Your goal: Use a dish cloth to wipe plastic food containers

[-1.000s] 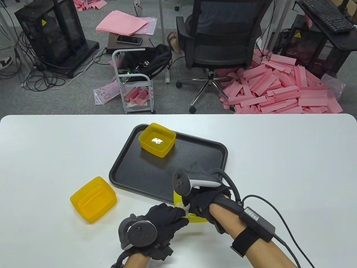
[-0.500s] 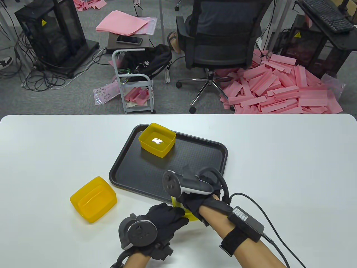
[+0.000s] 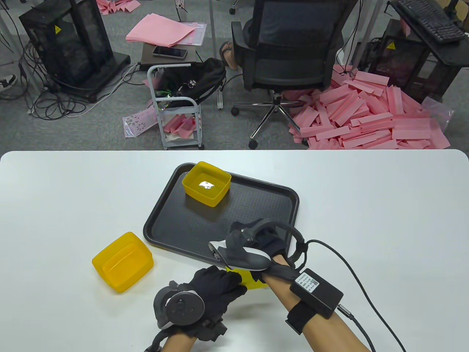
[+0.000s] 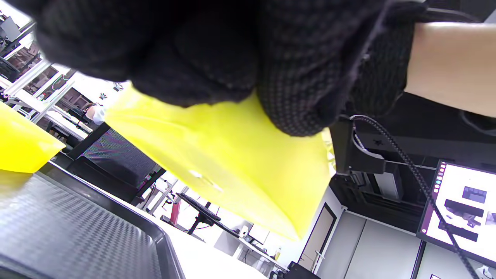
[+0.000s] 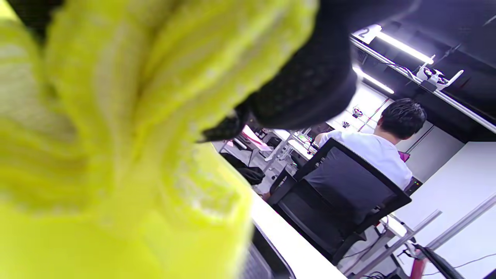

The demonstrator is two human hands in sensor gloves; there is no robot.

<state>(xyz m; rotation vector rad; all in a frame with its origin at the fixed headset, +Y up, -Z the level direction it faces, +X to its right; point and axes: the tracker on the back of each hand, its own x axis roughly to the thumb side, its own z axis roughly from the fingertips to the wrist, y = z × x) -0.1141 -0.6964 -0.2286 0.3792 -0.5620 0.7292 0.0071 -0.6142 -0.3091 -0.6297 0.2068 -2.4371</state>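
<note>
My left hand point(image 3: 234, 285) grips a yellow plastic container point(image 3: 253, 283) just in front of the tray's near edge; only a small part shows between my hands. In the left wrist view its yellow wall point(image 4: 232, 166) sits under my gloved fingers point(image 4: 298, 89). My right hand point(image 3: 258, 272) is on top of the container, back and tracker turned up. In the right wrist view it holds a bunched yellow dish cloth point(image 5: 116, 116) pressed against yellow plastic. A second yellow container point(image 3: 207, 188) stands in the tray's far left corner. A third point(image 3: 122, 262) lies on the table to the left.
A black textured tray point(image 3: 263, 205) lies in the middle of the white table point(image 3: 366, 220), just beyond my hands. A cable runs from my right wrist box point(image 3: 317, 291) off the bottom right. Beyond the table's far edge are an office chair and pink foam strips on the floor.
My right hand has moved left and rolled over onto the held container, so less yellow shows. The tracker now points left and down. My left hand has barely moved.
</note>
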